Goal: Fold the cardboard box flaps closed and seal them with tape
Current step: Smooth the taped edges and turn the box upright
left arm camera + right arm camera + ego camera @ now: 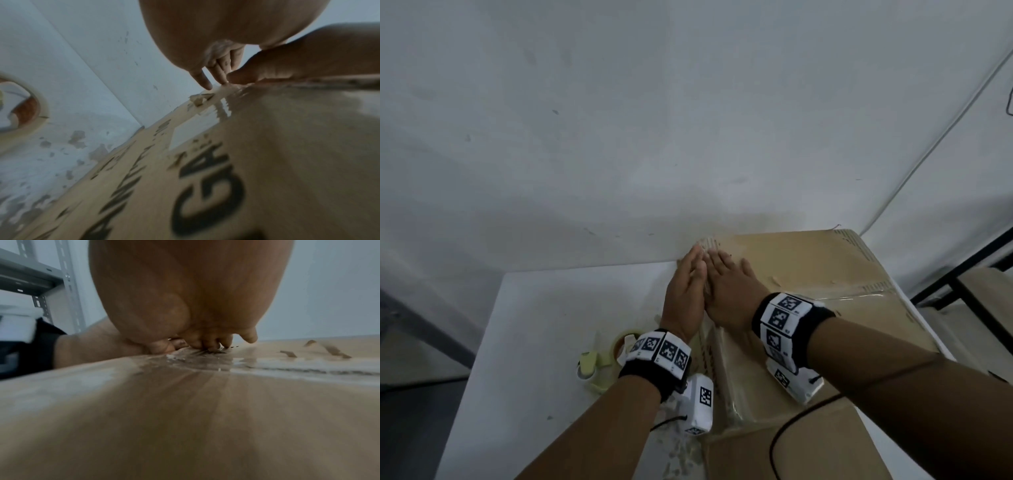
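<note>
The cardboard box (808,308) sat closed on the right half of the white surface (558,325), its far side close to the wall, with clear tape (859,298) shining across the top flaps. Both hands met at the box's far left corner. The left hand (683,294) lay along the box's left side, its fingers (205,81) straight and angled down, the tips touching the tape's ragged end where it turned over the top edge. The right hand (729,291) lay flat on the lid just beside it, fingers (207,340) spread a little and pressing the wrinkled tape down onto the cardboard; neither hand was wrapped around anything. The two hands touched each other along their inner sides.

A roll of tape in a pale dispenser (606,356) rested on the surface just left of the left wrist, near the box but apart from it, and the wrist band covered part of it. In the left wrist view only an arc of the roll (26,113) showed at the frame's edge. Black lettering ran down the box's left side, too blurred and cropped to read. The palms filled much of both wrist views, so the exact contact under the right hand was hard to make out. The box's near end ran out of the head view's bottom edge
</note>
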